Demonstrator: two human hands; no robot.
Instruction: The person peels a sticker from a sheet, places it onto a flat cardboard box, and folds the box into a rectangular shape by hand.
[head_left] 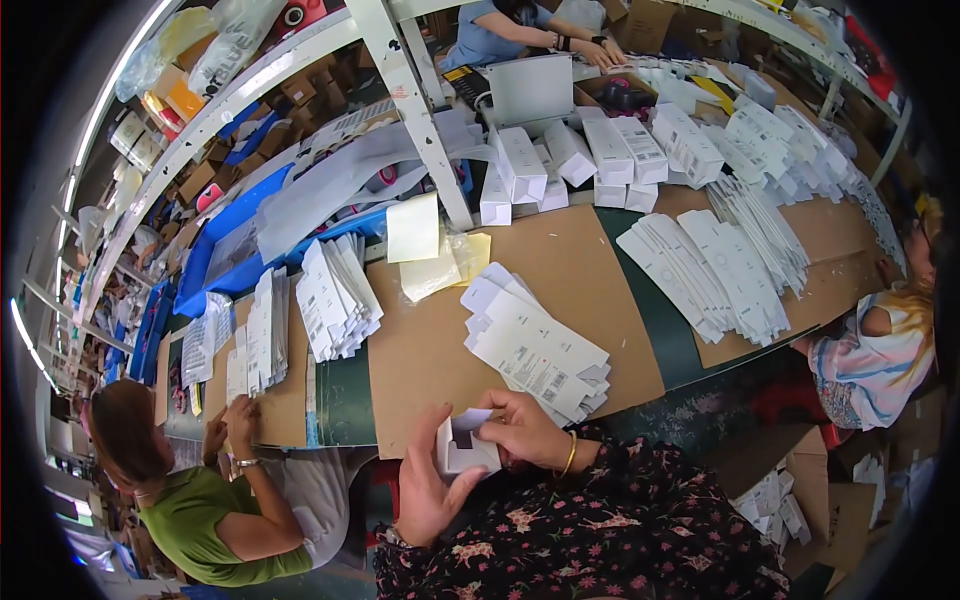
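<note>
A small white carton [468,458] with an open end and raised flaps is held close to my body, just off the table's near edge. My left hand [437,482] wraps its left side, thumb along the near face. At the carton's open end, my right hand [522,430] pinches a flap with thumb and fingers; the fingers on the far side are partly hidden. Straight ahead on brown cardboard lies a fanned stack of flat white cartons [540,355], printed side up.
Stacked flat cartons [338,300] stand to the left, more flat cartons [715,270] to the right. Formed white boxes [570,155] line the back beside a metal post [415,110]. Co-workers sit at left [220,510], right [870,350] and far side [500,35]. A carton bin [815,480] stands lower right.
</note>
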